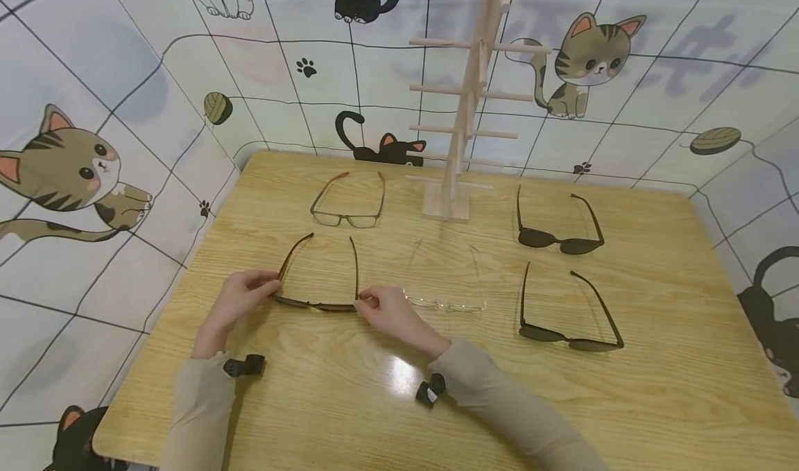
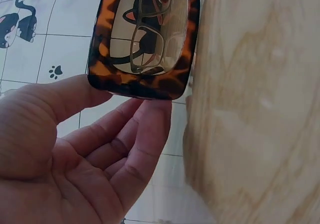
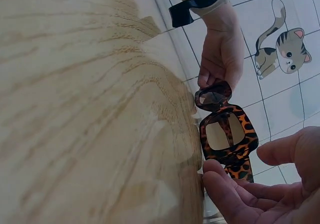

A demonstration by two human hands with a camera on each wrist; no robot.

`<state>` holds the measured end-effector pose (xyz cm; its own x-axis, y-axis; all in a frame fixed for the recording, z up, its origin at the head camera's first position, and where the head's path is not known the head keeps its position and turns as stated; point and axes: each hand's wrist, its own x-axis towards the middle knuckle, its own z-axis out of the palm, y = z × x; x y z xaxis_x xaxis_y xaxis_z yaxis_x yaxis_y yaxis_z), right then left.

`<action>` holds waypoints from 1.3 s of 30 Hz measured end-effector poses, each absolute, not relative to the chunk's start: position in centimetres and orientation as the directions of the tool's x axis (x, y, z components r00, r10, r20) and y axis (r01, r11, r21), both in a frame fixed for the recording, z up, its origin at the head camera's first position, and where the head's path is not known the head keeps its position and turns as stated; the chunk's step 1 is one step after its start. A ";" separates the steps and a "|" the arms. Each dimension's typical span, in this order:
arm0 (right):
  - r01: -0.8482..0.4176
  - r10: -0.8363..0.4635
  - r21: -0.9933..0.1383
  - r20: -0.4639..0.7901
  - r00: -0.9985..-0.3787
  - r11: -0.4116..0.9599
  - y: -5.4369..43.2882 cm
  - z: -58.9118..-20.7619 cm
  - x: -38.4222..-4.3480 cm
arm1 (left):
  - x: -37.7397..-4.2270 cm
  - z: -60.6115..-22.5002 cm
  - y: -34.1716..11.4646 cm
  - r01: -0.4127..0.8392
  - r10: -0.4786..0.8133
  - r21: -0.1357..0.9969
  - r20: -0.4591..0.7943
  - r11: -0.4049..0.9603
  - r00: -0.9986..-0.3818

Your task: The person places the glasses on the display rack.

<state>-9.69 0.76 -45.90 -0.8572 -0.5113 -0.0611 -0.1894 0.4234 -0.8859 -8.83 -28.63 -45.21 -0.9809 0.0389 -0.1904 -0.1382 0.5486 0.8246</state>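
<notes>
Tortoiseshell glasses (image 1: 315, 305) stand on the table with their temples spread toward the back; both hands are at their front frame. My left hand (image 1: 246, 297) pinches the left end; in the left wrist view its thumb and fingertips meet the edge of the tortoiseshell rim (image 2: 165, 86). At the other end, my right hand (image 1: 390, 313) holds the right corner near the hinge. In the right wrist view, the right thumb and fingers (image 3: 225, 186) lie on either side of that corner, below the orange-and-black lens frame (image 3: 247, 126). The lenses are see-through and tinted.
Thin clear-rimmed glasses (image 1: 443, 305) lie just beside my right hand. Brown-tipped glasses (image 1: 345, 220) sit behind. Two dark sunglasses (image 1: 560, 242) (image 1: 571, 338) are on the right. A wooden display rack (image 1: 458, 138) rises at the table's back, before a cat-print backdrop (image 1: 374, 62).
</notes>
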 end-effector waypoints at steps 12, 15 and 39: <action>0.067 -0.491 -0.953 -0.211 -0.845 0.294 0.6 -45.8 -9.6 | -8.6 -45.1 -28.8 -0.204 0.015 0.895 -0.228 0.397 -0.973; 0.096 -0.491 -0.961 -0.216 -0.844 0.258 0.7 -45.5 -9.3 | -8.4 -44.7 -28.8 -0.210 0.019 0.909 -0.232 0.360 -0.972; 0.091 -0.390 -0.982 -0.149 -0.909 0.163 7.4 -41.3 -10.1 | -11.8 -40.8 -23.5 -0.221 0.147 0.957 -0.250 0.190 -0.957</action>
